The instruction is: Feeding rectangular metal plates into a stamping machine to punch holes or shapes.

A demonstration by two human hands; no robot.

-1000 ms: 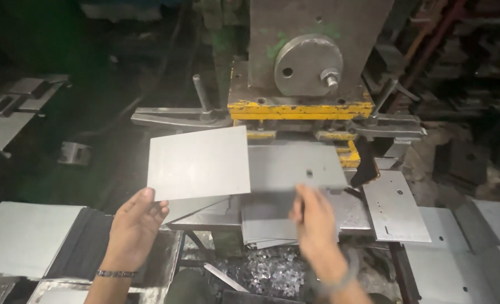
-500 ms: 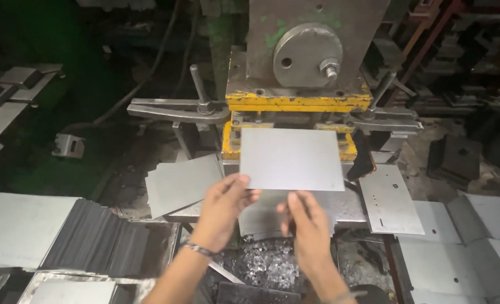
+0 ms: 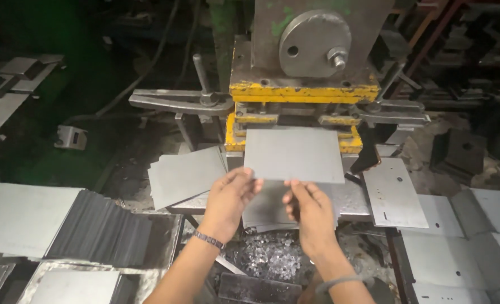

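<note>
We hold a grey sheet (image 3: 294, 155) by its near edge, level in front of the yellow die (image 3: 303, 92) of the press (image 3: 317, 39). Our left hand (image 3: 227, 202) has its grip pinching the sheet near its left corner, thumb on top. Our right hand (image 3: 312, 211) pinches the same edge just beside it, fingers curled under. The sheet hangs above other loose sheets (image 3: 185, 175) lying on the table (image 3: 351, 200). A punched plate (image 3: 393, 191) lies to the right of it, and more punched plates (image 3: 458, 247) lie further right. A fanned stack (image 3: 100, 231) sits to our left. Metal scrap (image 3: 267, 259) glints below our hands.
</note>
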